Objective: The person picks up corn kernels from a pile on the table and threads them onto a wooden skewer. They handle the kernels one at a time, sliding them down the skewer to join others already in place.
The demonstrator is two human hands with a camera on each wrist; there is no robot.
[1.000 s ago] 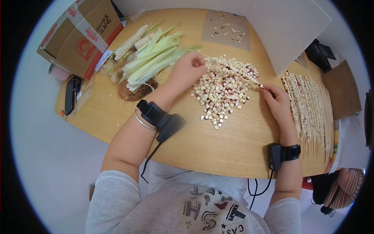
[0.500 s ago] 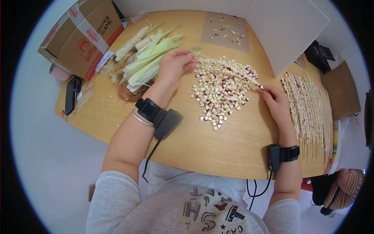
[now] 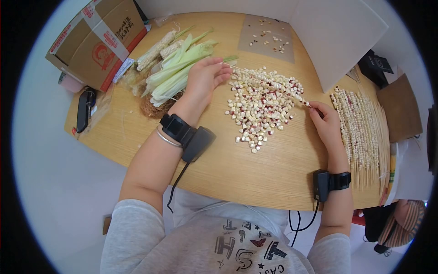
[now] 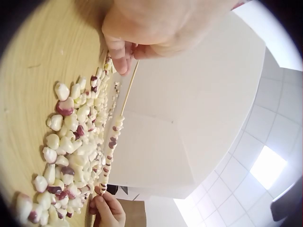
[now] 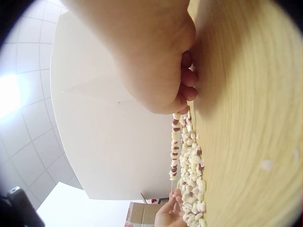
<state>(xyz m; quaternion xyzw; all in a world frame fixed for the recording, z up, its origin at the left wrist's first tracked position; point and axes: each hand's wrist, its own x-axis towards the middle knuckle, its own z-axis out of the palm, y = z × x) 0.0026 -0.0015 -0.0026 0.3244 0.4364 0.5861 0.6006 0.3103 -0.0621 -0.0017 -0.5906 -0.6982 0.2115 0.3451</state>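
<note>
Grip of the left hand (image 3: 204, 78) narrow on the bare end of a slim, pale wooden skewer (image 4: 129, 90), that of the right hand (image 3: 326, 121) narrow at its kernel-loaded end.
Cream-and-maroon corn kernels (image 4: 112, 142) line the skewer, which spans the loose cream-and-maroon heap (image 3: 262, 107) on the light wood-grain desk (image 3: 237, 176). Tilting the bare end down with a slack left hold could let kernels slide off; pushing one askew could split it or bow the thin stick. The left hand reaches beside the pale-green husks (image 3: 178, 75), and the right curls its fingers low, near the rows of kernel-strung sticks (image 3: 360, 132).
</note>
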